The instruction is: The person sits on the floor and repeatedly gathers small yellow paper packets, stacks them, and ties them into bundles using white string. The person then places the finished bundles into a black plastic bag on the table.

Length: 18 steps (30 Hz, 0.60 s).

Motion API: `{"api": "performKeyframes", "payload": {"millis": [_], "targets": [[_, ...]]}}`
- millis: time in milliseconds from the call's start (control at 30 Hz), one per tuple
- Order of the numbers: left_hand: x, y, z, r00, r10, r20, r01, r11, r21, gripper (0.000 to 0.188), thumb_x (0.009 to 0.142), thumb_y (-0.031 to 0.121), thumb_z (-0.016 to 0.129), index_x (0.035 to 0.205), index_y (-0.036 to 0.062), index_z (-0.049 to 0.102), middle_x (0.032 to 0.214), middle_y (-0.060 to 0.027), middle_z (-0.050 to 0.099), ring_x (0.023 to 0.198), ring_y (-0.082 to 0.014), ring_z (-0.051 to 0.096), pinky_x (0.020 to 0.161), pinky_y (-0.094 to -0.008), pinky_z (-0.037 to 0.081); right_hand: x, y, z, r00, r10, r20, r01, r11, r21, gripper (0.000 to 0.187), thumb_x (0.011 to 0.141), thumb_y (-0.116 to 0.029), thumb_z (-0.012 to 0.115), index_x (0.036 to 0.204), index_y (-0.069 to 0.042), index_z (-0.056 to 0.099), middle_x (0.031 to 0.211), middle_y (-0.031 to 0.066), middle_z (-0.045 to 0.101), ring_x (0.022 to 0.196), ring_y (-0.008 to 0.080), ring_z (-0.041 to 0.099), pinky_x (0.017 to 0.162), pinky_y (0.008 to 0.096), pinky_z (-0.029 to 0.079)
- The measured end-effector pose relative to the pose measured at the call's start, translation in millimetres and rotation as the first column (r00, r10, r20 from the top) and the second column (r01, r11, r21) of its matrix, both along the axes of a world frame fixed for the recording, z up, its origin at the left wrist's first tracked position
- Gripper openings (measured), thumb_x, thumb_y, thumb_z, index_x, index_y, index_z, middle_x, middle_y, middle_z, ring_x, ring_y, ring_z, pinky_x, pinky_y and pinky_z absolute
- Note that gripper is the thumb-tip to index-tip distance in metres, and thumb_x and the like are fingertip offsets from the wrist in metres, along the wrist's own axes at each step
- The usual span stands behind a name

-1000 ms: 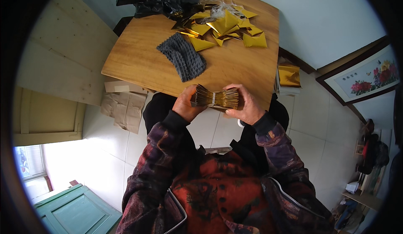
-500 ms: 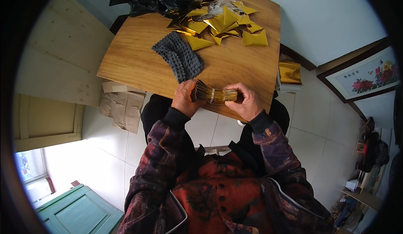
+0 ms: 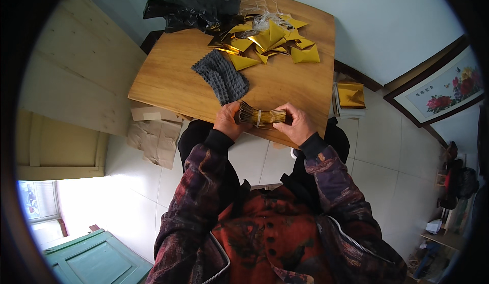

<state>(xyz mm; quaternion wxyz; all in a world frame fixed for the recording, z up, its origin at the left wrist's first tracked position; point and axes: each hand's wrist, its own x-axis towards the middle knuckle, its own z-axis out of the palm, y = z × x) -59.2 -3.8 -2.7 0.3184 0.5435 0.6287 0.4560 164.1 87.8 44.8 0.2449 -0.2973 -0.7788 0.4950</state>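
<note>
At the table's near edge, both my hands hold a bundle of folded gold paper (image 3: 264, 117), bound around its middle by a pale tie. Its layers fan out at both ends. The fingers of my left hand (image 3: 227, 121) close around the left end. My right hand (image 3: 298, 125) grips the other end, thumb toward me and fingers on the far side. Just beyond my left hand lies a dark grey waffle-textured cloth (image 3: 222, 76). Farther back is a loose heap of folded gold paper pieces (image 3: 268, 37), with clear stringy strands (image 3: 266, 18) behind and over it.
A black plastic bag (image 3: 196, 10) lies at the back left of the wooden table (image 3: 168, 75). Brown paper (image 3: 155, 140) is on the floor to the left. Right of the table, gold sheets (image 3: 351, 94) top a stack. A framed flower picture (image 3: 440, 88) leans by the wall.
The whole view has shifted slightly, so the table and its contents sit a little lower. My hands keep their hold on the bundle, whose left end now looks slightly more spread.
</note>
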Motion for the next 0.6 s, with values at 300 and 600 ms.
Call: {"api": "performKeyframes", "payload": {"millis": [300,600], "targets": [[-0.6,-13.0,32.1,0.791,-0.219,0.572,0.222,0.973,0.065,0.049,0.075,-0.006,0.073,0.118,0.0029,0.052,0.107,-0.0024,0.06,0.105,-0.0133,0.056,0.093,-0.028,0.047,2.1,-5.7,7.1,0.999,-0.008,0.048,0.005,0.998,0.057,0.036,0.078,-0.007,0.073,0.11,-0.004,0.057,0.095,0.0047,0.065,0.089,0.0146,0.062,0.082,0.0286,0.049],[-1.3,-12.8,27.0,0.773,-0.21,0.599,0.224,0.973,0.053,0.05,0.076,-0.007,0.073,0.12,0.0032,0.051,0.108,-0.0019,0.06,0.103,-0.0133,0.057,0.093,-0.0286,0.047,2.2,-1.3,10.1,0.995,0.077,-0.061,-0.072,0.995,0.074,0.04,0.081,-0.016,0.075,0.115,-0.005,0.057,0.1,0.0059,0.065,0.092,0.0142,0.061,0.083,0.028,0.049]]}}
